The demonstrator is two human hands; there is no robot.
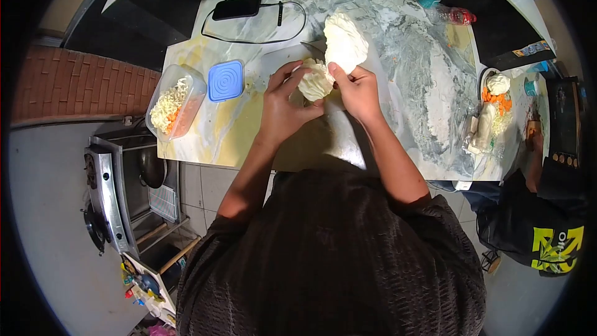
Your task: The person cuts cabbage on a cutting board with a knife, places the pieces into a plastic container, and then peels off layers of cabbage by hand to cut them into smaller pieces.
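Wore a dark, brownish-black top (329, 255), crinkled with fine ridges and spread broadly over the near middle of the scene. Had a loose left sleeve (214, 236) and matching right sleeve (443, 219), cut about elbow length. Showed bare forearms (252, 165), left hand (281, 104) and right hand (362, 96).

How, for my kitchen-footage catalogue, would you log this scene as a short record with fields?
surface: marble-patterned table
left hand: grips the smaller cabbage piece
right hand: grips the larger cabbage piece, thumb on it
container: clear plastic, uncovered, at the table's left end; holds shredded cabbage with orange shreds
lid: blue, right of the container
phone: black, beyond the hands
co-worker's arm: at the table's right end
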